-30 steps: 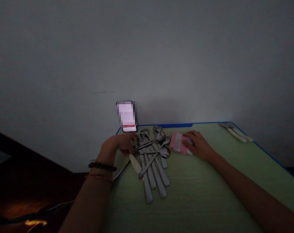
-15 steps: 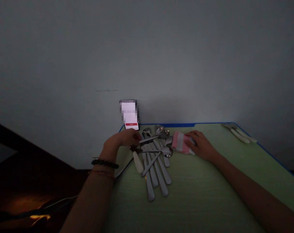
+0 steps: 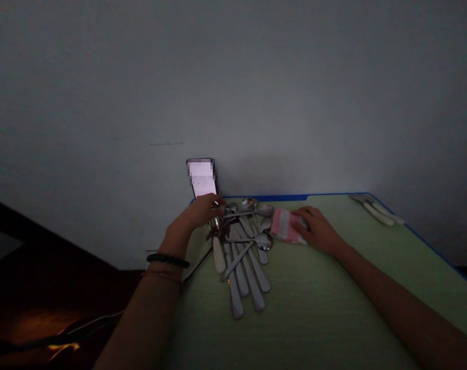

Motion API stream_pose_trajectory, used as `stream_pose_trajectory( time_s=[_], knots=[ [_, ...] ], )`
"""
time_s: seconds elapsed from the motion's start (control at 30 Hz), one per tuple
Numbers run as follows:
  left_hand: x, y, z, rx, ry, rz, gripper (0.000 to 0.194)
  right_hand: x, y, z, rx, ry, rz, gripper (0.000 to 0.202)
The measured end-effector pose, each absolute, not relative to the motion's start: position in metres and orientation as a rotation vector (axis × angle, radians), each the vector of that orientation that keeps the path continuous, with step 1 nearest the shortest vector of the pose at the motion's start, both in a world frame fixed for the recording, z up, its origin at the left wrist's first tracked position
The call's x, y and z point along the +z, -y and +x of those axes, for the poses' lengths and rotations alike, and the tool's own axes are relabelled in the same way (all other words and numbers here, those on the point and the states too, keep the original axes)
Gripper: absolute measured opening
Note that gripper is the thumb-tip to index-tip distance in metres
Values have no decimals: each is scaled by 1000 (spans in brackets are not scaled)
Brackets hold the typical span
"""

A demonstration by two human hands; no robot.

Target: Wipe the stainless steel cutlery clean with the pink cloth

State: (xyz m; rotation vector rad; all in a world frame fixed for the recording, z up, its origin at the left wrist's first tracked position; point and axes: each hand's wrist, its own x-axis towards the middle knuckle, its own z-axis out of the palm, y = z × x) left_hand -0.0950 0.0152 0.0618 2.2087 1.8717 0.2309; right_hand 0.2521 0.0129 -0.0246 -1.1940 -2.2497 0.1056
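My left hand (image 3: 202,210) is over the far left of a pile of metal cutlery, its thumb and finger apart, with a bright gap between them. Just right of its fingertips lies a spoon (image 3: 264,210), bowl to the right. Under the hand are a fork (image 3: 217,223) and a pale handle (image 3: 218,256). Several metal handles (image 3: 250,275) fan toward me, and another spoon (image 3: 263,241) lies across them. My right hand (image 3: 316,228) has its fingers curled on a folded pink-and-white cloth (image 3: 284,225). Something shiny shows by its fingertips, partly hidden.
A lit phone (image 3: 202,177) leans on the wall (image 3: 279,103) behind my left hand. Pale-handled cutlery (image 3: 377,210) lies at the far right of the green table (image 3: 314,298), which has a blue edge. A cable (image 3: 96,321) runs at lower left.
My left hand has moved up and slightly away from the pile, toward the phone's base. The spoon by its fingers has shifted and lies flatter. My right hand stays on the cloth.
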Motion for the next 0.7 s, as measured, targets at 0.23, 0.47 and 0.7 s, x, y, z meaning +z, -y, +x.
stream_pose_trajectory(
  time_s=[0.23,0.47,0.7],
  knots=[
    [58,-8,-107,-53,-2085,1900,44,-25,-13,253,115,2255,-1185,36],
    [67,-2,-97,-142,-1950,1724,27,-23,-12,252,117,2251,-1174,36],
    [95,4,-91,231,-1708,1838,30,-20,-10,250,143,2240,-1199,36]
  ],
)
